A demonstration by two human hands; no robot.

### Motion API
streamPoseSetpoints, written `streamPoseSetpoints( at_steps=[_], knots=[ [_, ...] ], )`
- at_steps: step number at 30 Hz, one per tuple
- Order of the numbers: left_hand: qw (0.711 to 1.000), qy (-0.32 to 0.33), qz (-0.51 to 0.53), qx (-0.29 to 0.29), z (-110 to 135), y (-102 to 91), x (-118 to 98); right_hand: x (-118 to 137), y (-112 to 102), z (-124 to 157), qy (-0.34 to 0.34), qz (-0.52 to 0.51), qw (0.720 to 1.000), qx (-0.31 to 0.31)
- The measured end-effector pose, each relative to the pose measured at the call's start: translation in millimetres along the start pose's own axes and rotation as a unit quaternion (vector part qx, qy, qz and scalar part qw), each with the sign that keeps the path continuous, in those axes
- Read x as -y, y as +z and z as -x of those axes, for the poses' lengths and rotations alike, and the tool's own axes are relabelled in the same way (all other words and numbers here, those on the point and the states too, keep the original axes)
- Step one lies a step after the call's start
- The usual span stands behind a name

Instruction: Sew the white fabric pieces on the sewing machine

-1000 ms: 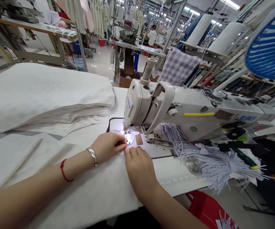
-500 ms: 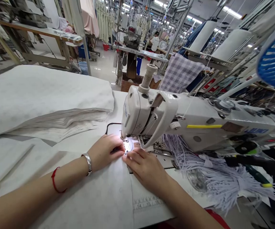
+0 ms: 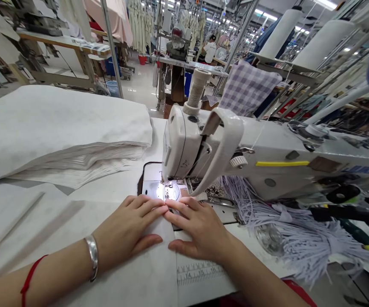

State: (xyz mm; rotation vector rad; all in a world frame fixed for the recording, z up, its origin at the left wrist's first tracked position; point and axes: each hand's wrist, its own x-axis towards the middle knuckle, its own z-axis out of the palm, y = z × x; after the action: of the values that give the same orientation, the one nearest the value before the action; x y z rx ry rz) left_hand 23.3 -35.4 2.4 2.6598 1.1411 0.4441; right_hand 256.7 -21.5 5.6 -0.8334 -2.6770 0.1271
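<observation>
My left hand (image 3: 131,224) lies flat on a white fabric piece (image 3: 139,273), its fingers stretched toward the needle area and its thumb apart. My right hand (image 3: 197,228) rests at the fabric's right edge, fingers extended, with its fingertips meeting those of the left. Just beyond the fingertips, the lit needle plate (image 3: 173,192) shows under the head of a white sewing machine (image 3: 180,145). The fabric's far edge is partly hidden beneath my fingers.
A thick stack of white fabric (image 3: 66,123) lies at the left. Right of the needle, a bundle of pale cords (image 3: 299,238) and a clear round dish (image 3: 269,238) sit under the machine arm. A printed ruler (image 3: 200,273) runs along the table's front.
My left hand has moved back from beside the needle and flattened, with its thumb now spread. My right hand has spread its thumb too. The view has shifted slightly.
</observation>
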Motion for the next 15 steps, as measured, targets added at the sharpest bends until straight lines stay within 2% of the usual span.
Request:
streamPoseSetpoints(
  at_steps=[5, 15],
  knots=[
    [1.0, 0.014, -0.017, 0.014, -4.5, -4.2, 6.9, -0.2, 2.4, -0.2, 0.017, 0.016, 1.0, -0.001],
    [0.998, 0.048, -0.037, -0.024, -16.2, -2.9, 25.2, -6.0, 4.0, -7.6, 0.082, 0.024, 0.996, 0.001]
  ],
)
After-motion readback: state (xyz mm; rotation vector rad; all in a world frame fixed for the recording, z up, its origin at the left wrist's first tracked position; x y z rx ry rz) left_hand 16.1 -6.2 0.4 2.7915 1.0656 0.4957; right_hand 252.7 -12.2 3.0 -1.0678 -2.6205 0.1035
